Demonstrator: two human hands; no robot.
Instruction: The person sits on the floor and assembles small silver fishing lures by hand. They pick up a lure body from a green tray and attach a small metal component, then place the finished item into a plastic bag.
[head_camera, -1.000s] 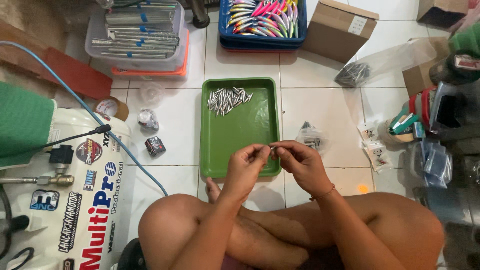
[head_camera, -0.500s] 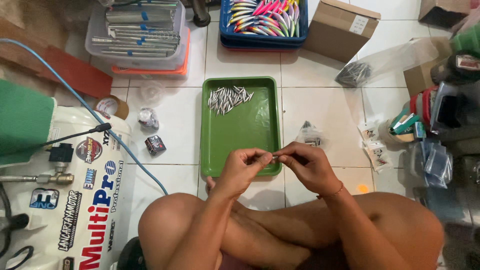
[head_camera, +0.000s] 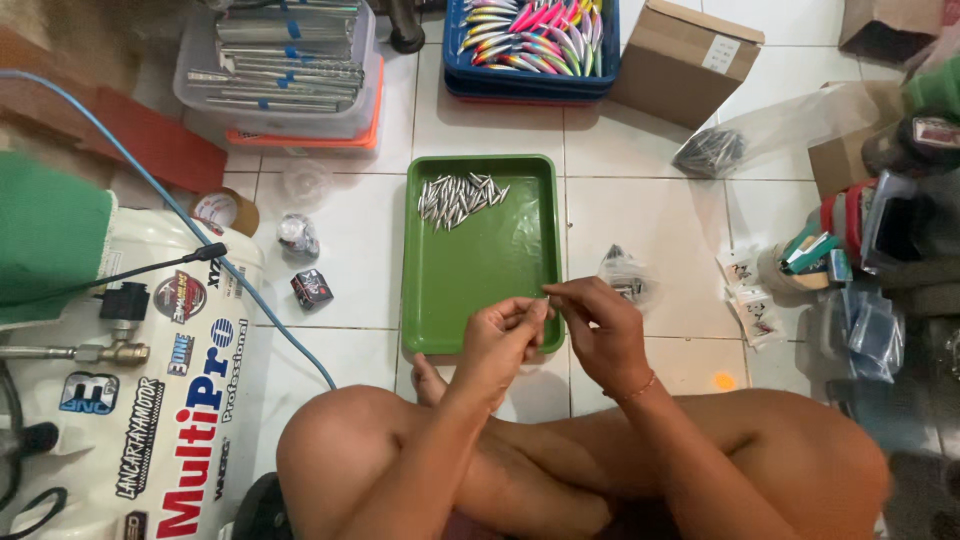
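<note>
Pinching one small silver piece (head_camera: 546, 301) between left hand (head_camera: 505, 335) and right hand (head_camera: 598, 325), lower centre of frame; easily dropped off green tray (head_camera: 480, 260) edge onto tiled floor (head_camera: 650, 200).

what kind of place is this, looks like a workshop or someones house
Probably a home workshop for making fishing lures, worked on a tiled floor: a green tray holding silver lure bodies, a blue crate of painted lures, and a white air compressor.
</note>
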